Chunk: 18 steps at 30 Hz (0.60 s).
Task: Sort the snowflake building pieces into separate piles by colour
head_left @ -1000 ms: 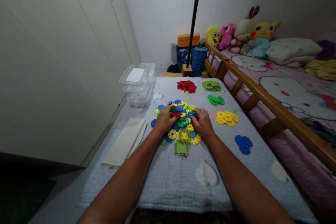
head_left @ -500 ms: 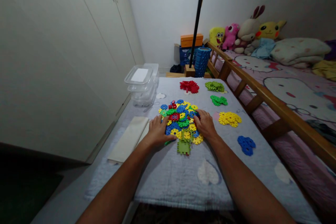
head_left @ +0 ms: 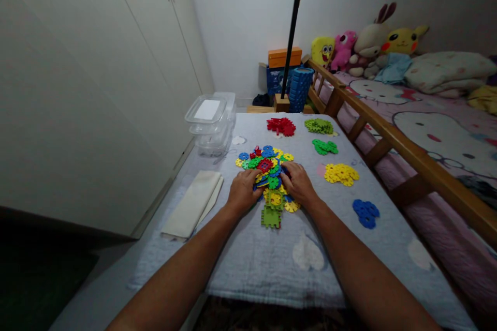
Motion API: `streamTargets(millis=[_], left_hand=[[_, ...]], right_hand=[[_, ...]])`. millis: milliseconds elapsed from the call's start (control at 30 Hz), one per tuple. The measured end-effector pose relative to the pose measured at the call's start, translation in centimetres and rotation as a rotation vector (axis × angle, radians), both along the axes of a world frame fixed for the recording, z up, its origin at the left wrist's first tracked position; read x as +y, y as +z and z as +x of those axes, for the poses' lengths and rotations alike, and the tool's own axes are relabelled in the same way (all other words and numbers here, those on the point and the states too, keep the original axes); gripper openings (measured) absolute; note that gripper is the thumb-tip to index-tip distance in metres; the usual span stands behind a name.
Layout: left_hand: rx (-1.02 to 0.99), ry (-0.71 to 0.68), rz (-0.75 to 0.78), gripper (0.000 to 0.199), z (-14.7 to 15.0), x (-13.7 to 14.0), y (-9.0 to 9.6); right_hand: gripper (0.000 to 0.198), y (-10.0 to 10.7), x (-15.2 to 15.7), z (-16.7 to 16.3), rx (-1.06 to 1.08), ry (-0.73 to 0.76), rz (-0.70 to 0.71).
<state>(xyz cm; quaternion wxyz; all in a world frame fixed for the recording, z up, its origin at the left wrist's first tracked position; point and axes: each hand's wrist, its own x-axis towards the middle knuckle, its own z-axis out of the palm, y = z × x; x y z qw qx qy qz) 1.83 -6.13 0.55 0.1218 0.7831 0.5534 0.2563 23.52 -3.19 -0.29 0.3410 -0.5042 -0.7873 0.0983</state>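
A mixed heap of plastic interlocking building pieces (head_left: 274, 182), mostly notched discs in blue, yellow and green, lies mid-table. My left hand (head_left: 244, 190) presses in from the left, fingers curled over the edge and thumb lower down. From the other side my right hand (head_left: 297, 182) is cupped around the heap's right edge. Pieces bunch up between both hands, and those under the fingers are hidden. A red square piece (head_left: 265, 166) rests on top. Light green square pieces (head_left: 271, 216) stick out at the near side.
Sorted piles stand rightward and behind: red pieces (head_left: 281, 126), light green pieces (head_left: 319, 125), green pieces (head_left: 325, 147), yellow discs (head_left: 341, 174) and blue discs (head_left: 365, 213). Clear plastic boxes (head_left: 209, 126) and a folded cloth (head_left: 192, 204) lie left. A wooden bed rail (head_left: 373, 134) runs alongside.
Both hands have moved inward, the left one farther, and their fingers have curled. Pieces between them are squeezed closer together, and the red square has shifted up and right.
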Motion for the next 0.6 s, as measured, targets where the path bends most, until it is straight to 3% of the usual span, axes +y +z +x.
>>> streamTargets(millis=[267,400,600], left_hand=[[-0.025,0.005,0.0,0.03,0.4,1.7,0.5],[-0.024,0.027,0.01,0.022,0.8,2.8,2.0],[0.008,0.036,0.004,0.031,2.9,4.3,4.2]], right_hand=[[0.029,-0.2,0.0,0.0,0.044,0.014,0.009],[0.03,-0.2,0.0,0.2,0.122,-0.01,0.0],[0.028,0.2,0.2,0.8,0.194,-0.074,0.017]])
